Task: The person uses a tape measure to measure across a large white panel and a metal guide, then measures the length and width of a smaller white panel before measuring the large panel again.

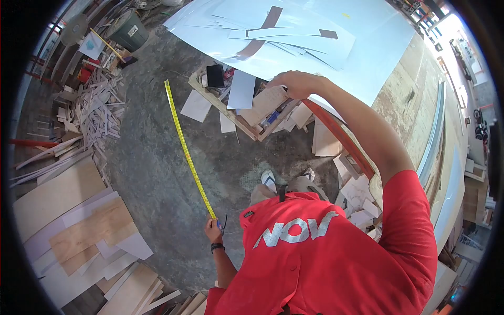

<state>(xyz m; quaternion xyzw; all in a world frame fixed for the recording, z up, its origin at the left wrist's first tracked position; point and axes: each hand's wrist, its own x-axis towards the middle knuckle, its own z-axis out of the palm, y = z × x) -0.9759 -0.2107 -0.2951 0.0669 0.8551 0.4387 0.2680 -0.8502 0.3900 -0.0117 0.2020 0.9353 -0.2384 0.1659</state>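
Observation:
My left hand (212,231) is closed round a tape measure (185,148), whose yellow blade stretches out away from me over the concrete floor. Part of its blue case shows beside my fingers. My right hand (297,84) reaches forward to the near edge of a large white sheet (378,47), with its fingers curled down. Whatever lies under those fingers is hidden. Just below that hand is a wooden board with writing (266,103), resting on an open wooden box (241,122) of small items.
Thin strips and brown pieces (272,17) lie on the white sheet. Wood offcuts (97,113) and stacked boards (94,231) line the left side. A dark bin (128,34) stands at the back left. More scraps (359,194) lie near my feet, beside a reddish-brown edge (336,131).

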